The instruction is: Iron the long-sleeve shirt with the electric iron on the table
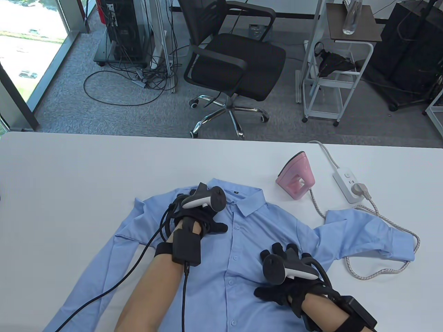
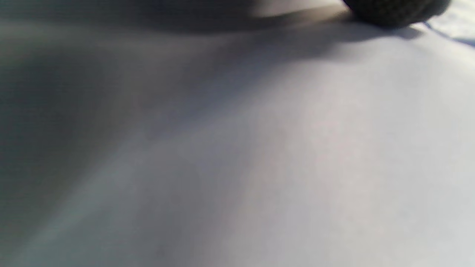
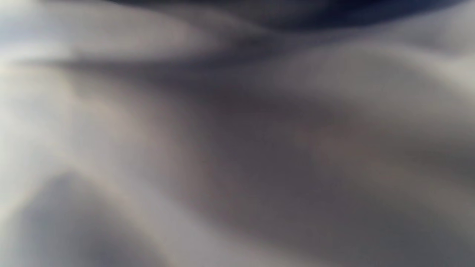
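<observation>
Table view: light blue long-sleeve shirt (image 1: 238, 263) lies face up, buttoned, on the white table (image 1: 69, 166), collar pointing to the far edge. One sleeve runs down toward the near left edge; the other is folded out to the right, its cuff end near the power strip. Left hand (image 1: 200, 218) rests flat on the shirt just below the collar on the left chest, fingers spread, nothing gripped. Right hand (image 1: 283, 276) rests flat on the right chest area, fingers spread and pointing away, also holding nothing. Both hands press cloth only.

Pink iron (image 1: 296, 176) stands upright on its heel on the table, beyond the shirt's right shoulder, apart from both hands. Its braided cord (image 1: 380, 269) loops across the folded sleeve and back to a plug in the white power strip (image 1: 347, 183) just right of the iron.

Left wrist view: blurred pale cloth fills the frame, a dark gloved fingertip (image 2: 393, 11) at the top right touching it. Right wrist view: blurred folds of cloth only, dark glove edge at top, too soft for detail.

Beyond the table: black office chair (image 1: 235, 65), white rolling cart (image 1: 332, 79).
</observation>
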{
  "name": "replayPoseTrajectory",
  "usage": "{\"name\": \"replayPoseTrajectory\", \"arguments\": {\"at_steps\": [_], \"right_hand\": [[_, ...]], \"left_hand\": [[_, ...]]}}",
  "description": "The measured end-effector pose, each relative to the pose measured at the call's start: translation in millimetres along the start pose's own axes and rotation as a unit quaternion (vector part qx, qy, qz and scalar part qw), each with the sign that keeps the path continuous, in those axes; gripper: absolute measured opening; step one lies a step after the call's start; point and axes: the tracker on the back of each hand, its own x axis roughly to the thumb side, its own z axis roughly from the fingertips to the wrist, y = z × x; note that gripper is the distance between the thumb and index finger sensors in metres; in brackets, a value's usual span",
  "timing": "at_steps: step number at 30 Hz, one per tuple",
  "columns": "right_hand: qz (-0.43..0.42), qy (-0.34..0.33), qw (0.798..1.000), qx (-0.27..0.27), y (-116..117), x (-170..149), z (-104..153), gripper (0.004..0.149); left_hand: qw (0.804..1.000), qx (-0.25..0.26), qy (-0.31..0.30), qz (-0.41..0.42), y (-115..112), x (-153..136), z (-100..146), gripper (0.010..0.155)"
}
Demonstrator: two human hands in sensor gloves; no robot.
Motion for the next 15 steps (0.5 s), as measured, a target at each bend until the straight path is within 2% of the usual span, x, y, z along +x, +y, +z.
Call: {"name": "replayPoseTrajectory", "arguments": {"at_steps": [3, 4, 5, 6, 7, 8, 9, 11, 13, 15], "right_hand": [[-0.017, 0.003, 0.984, -0.177, -28, -6, 18, 0.085], [-0.023, 0.009, 0.978, -0.208, -37, -9, 20, 0.082], [-0.03, 0.017, 0.978, -0.205, -41, -12, 19, 0.08], [-0.047, 0.037, 0.984, -0.168, -43, -17, 12, 0.078], [-0.062, 0.071, 0.991, -0.095, -42, -23, 1, 0.079], [-0.06, 0.091, 0.993, -0.055, -40, -28, -7, 0.079], [-0.046, 0.118, 0.992, -0.027, -37, -37, -20, 0.079], [-0.032, 0.149, 0.988, -0.019, -34, -52, -41, 0.08], [-0.015, 0.153, 0.987, -0.054, -38, -66, -58, 0.078], [-0.022, 0.151, 0.984, -0.091, -46, -72, -59, 0.081]], "left_hand": [[0.997, 0.073, -0.038, -0.001, 6, 1, 15, 0.084], [0.996, 0.071, -0.056, 0.001, 4, 2, 19, 0.081], [0.997, 0.054, -0.054, 0.003, 3, 2, 21, 0.08], [0.999, 0.011, -0.032, 0.003, -2, 1, 21, 0.081], [0.999, -0.035, -0.006, -0.002, -7, -1, 19, 0.084], [0.999, -0.054, 0.003, -0.006, -9, -2, 18, 0.089], [0.999, -0.047, 0.01, -0.01, -10, -5, 15, 0.093], [0.999, -0.014, 0.029, -0.007, -12, -10, 7, 0.096], [0.999, 0.007, 0.04, -0.002, -11, -18, -2, 0.097], [0.998, 0.033, 0.046, 0.03, -10, -26, -7, 0.1]]}}
